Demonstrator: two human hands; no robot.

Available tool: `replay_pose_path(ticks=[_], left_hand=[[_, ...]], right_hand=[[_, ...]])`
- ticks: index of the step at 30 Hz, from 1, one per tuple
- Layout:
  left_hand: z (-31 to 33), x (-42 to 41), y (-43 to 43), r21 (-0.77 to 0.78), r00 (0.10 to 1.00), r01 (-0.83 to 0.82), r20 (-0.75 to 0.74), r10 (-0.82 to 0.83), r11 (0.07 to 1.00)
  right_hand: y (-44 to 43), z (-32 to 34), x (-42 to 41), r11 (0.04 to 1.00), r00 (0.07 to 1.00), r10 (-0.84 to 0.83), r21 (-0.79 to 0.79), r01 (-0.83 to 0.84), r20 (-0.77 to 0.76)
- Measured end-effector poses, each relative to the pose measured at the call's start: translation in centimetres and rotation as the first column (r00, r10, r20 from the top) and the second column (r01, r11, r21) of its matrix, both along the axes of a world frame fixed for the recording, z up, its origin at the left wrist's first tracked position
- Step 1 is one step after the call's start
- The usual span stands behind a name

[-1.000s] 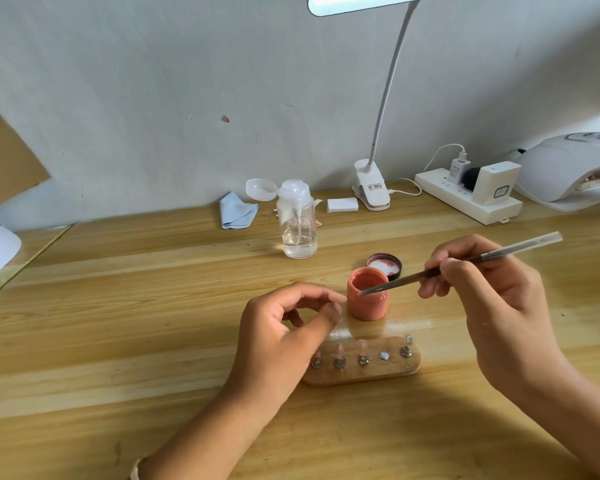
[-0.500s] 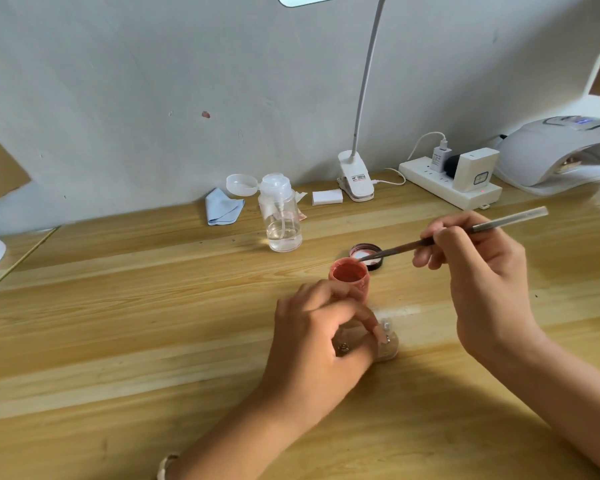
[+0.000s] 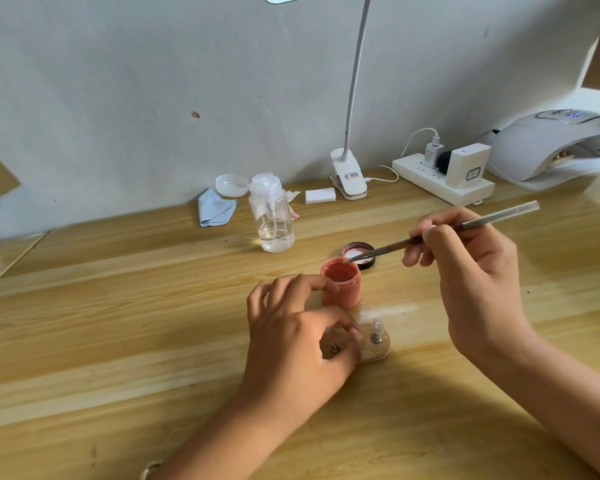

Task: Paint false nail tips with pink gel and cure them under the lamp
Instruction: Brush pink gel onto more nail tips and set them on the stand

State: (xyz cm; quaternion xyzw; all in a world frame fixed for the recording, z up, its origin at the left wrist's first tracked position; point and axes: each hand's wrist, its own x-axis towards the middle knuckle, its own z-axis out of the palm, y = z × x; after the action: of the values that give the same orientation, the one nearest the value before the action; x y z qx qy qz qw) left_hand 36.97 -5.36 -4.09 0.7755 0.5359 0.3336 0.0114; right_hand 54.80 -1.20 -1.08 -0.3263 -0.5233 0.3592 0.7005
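An open pot of pink gel [image 3: 343,289] stands mid-table, its dark lid [image 3: 364,254] lying just behind it. My right hand [image 3: 471,282] pinches a thin brush [image 3: 492,218] whose bristle end touches the pot's rim. Just in front of the pot lies a wooden nail tip holder [image 3: 378,351]. My left hand [image 3: 291,341] covers its left part, with curled fingers and the thumb on the wood. One clear nail tip [image 3: 377,325] stands uncovered at the holder's right end. The white curing lamp [image 3: 548,143] sits at the far right by the wall.
Behind the pot stand a clear pump bottle [image 3: 272,216], a blue cloth [image 3: 215,209] and a small white pad [image 3: 320,195]. A clip desk lamp [image 3: 349,174] and a loaded power strip [image 3: 430,178] line the wall. Bare wooden tabletop [image 3: 118,323] stretches to the left.
My left hand has moved right, from beside the holder to on top of it. The brush lifted off the pot and has come back down to its rim.
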Motion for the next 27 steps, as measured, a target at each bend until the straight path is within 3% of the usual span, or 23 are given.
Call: replay_pose_path(ticks=[6, 8, 10, 12, 13, 15, 18, 21, 24, 27], left_hand=[[1.1, -1.2, 0.2, -0.05, 0.998, 0.039, -0.054, -0.042, 0.998], [2.4, -2.6, 0.4, -0.173, 0.97, 0.146, 0.217, -0.107, 0.974], [3.7, -4.3, 0.9, -0.195, 0.795, 0.263, 0.598, -0.098, 0.945], [4.4, -6.2, 1.4, -0.18, 0.643, 0.254, 0.765, -0.027, 0.95], [4.5, -7.0, 1.6, -0.2, 0.628, 0.253, 0.778, -0.004, 0.947], [4.5, -8.1, 1.8, -0.291, 0.701, 0.294, 0.713, 0.002, 0.91], [4.0, -8.5, 1.6, -0.5, 0.893, 0.334, 0.438, -0.1, 0.799], [3.3, -7.6, 1.4, -0.585, 0.964, 0.247, 0.229, -0.134, 0.772], [3.1, -6.1, 1.0, -0.516, 0.983, 0.158, 0.166, -0.083, 0.842], [3.1, -3.4, 0.3, -0.29, 0.995, 0.098, 0.022, -0.095, 0.952]], right_hand=[[0.0, 0.2, 0.1, 1.0, 1.0, -0.017, -0.012, 0.017, -0.002], [0.0, 0.4, 0.3, 0.999, 0.999, -0.033, -0.022, 0.033, -0.012], [0.0, 0.5, 0.6, 0.998, 0.998, -0.052, -0.034, 0.051, -0.027], [0.1, 0.5, 0.7, 0.997, 0.998, -0.062, -0.038, 0.06, -0.034], [0.1, 0.5, 0.7, 0.997, 0.997, -0.066, -0.041, 0.064, -0.036], [0.2, 0.4, 0.6, 0.997, 0.997, -0.068, -0.043, 0.067, -0.034], [0.2, 0.4, 0.5, 0.998, 0.998, -0.06, -0.036, 0.059, -0.028], [0.4, 0.2, 0.5, 0.997, 0.998, -0.063, -0.034, 0.062, -0.02], [0.5, 0.1, 0.5, 0.997, 0.998, -0.068, -0.034, 0.068, -0.01], [0.6, 0.0, 0.6, 0.996, 0.996, -0.081, -0.039, 0.08, -0.024]])
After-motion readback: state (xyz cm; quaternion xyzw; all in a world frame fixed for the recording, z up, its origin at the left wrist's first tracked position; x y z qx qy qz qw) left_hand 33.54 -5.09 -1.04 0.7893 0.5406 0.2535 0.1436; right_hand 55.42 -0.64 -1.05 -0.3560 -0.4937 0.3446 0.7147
